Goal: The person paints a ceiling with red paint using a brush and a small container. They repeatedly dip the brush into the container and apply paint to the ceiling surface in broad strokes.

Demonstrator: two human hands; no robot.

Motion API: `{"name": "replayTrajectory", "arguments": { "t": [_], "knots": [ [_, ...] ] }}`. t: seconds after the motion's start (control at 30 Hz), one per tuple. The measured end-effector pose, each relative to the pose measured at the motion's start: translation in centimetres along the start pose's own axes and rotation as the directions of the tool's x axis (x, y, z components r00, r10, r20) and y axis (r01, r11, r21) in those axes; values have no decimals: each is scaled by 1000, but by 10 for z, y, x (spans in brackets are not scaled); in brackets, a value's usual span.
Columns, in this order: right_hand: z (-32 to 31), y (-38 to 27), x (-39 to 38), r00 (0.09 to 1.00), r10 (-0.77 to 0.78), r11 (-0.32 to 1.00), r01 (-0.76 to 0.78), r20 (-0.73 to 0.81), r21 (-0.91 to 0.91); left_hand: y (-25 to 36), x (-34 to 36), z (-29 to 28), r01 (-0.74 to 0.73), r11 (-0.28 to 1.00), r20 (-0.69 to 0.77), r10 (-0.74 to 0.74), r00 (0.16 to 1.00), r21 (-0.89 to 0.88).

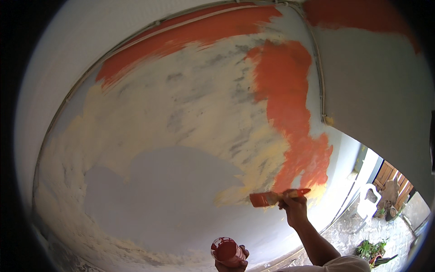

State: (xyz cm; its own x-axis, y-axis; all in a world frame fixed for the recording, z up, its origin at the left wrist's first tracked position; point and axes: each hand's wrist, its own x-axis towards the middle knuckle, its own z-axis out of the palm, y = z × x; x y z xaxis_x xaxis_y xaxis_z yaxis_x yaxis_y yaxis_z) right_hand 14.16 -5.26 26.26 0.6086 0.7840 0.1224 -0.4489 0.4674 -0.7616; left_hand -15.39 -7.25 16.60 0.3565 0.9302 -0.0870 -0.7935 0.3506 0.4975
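My right hand (293,207) is raised to the wall (154,195), closed round the handle of a wide flat paintbrush (263,199). The brush lies nearly level, its red-coated bristles pointing left and the handle's red tip to the right. Whether the bristles touch the wall I cannot tell. Low in the middle, my left hand (245,256) is wrapped round a see-through cup of red paint (226,250) with smears on its rim. Orange-red paint (290,95) covers a strip down the wall's right side, ending just above the brush. Another orange-red band (181,36) runs along the top.
A thin cable or pipe (320,77) follows the wall's upper edge and right corner. The adjoining wall (376,77) is grey with orange-red on top. At the lower right are a white plastic chair (368,204), potted plants (370,249) and a wooden fence (386,174).
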Motion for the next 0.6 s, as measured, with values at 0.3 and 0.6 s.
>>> {"name": "replayTrajectory", "arguments": {
  "t": [0.3,0.6],
  "knots": [
    [-76,-36,-20,955,-111,970,163,-273,178,-29,29,51,389,882,168,-355,920,-265],
    [-18,-114,-59,958,-284,953,287,-39,95,-52,52,73,494,813,154,-470,869,-309]
  ]
}}
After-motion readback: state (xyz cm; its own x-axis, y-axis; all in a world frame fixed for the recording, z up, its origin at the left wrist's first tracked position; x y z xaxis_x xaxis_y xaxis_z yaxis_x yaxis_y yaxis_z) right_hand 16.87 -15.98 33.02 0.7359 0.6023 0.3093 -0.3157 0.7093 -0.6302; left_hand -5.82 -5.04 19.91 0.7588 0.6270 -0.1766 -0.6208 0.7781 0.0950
